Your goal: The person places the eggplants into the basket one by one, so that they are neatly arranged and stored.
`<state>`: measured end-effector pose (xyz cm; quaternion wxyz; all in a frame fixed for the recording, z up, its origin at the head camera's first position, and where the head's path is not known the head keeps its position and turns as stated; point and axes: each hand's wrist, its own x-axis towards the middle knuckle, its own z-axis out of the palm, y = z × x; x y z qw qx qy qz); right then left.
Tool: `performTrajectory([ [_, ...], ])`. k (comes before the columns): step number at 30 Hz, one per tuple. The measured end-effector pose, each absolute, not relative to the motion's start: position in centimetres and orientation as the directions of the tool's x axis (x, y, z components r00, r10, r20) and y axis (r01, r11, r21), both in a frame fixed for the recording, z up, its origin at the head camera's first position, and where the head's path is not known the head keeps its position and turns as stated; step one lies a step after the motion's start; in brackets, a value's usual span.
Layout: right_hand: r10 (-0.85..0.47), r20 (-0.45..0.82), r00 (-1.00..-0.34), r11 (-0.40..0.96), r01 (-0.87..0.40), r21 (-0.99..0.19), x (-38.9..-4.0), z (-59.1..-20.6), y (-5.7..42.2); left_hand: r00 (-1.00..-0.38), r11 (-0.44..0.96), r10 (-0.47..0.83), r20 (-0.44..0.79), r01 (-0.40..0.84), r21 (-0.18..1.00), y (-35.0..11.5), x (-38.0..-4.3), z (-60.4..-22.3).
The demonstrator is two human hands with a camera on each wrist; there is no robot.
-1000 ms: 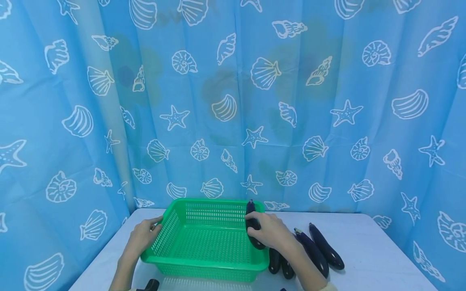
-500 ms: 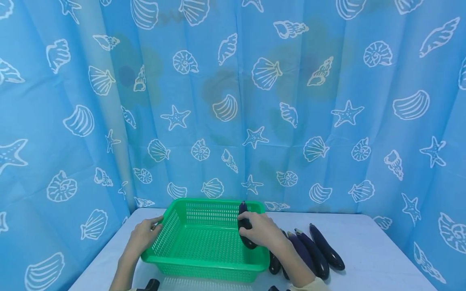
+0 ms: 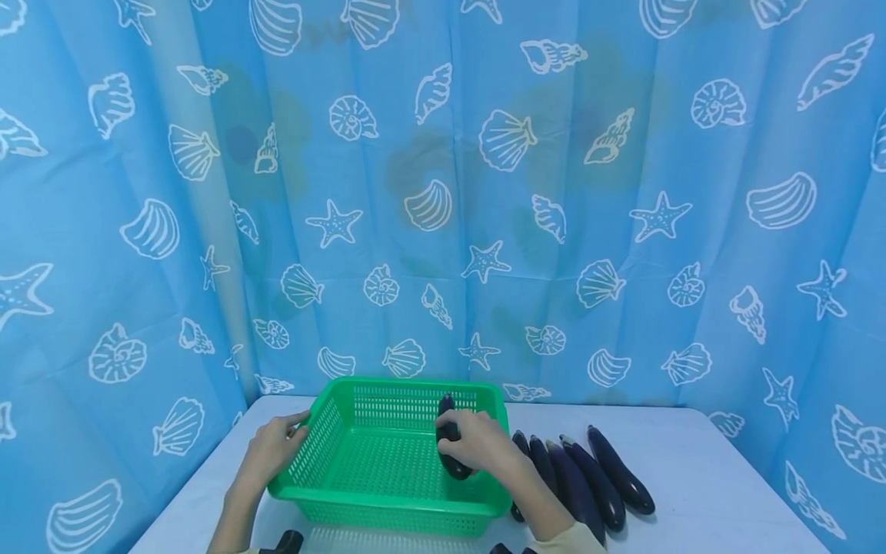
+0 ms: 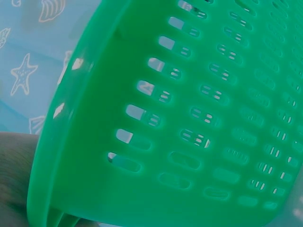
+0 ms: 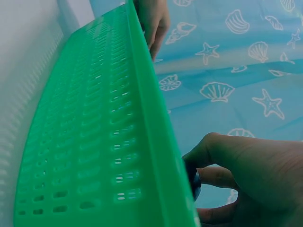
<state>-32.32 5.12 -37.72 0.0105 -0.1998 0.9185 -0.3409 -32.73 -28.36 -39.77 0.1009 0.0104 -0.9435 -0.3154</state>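
A green plastic basket with slotted walls stands on the white table. At its left rim, my left hand grips the edge; in the left wrist view that hand is mostly hidden behind the rim. My right hand holds a dark purple eggplant between thumb and fingers, over the right part of the basket. The eggplant's stem end points to the back. From the right wrist view, the basket wall hides most of the eggplant gripped by the right hand.
Several more eggplants lie side by side on the table right of the basket, partly covered by the right forearm. Behind the white table hangs a blue curtain with shell prints. Dark wrist straps show at the bottom edge.
My right hand has carried the eggplant leftward from the basket's right rim to over its inside, and slightly lower. The left hand stays at the rim.
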Motion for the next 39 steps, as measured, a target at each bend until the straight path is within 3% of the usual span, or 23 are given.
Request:
performTrajectory([
  [39,-0.419,0.030,-0.907,0.614,-0.308,-0.727,-34.6,-40.1,2.4,-0.976,0.795,-0.080,0.200,0.059,0.604,-28.2,-32.5,-39.9],
])
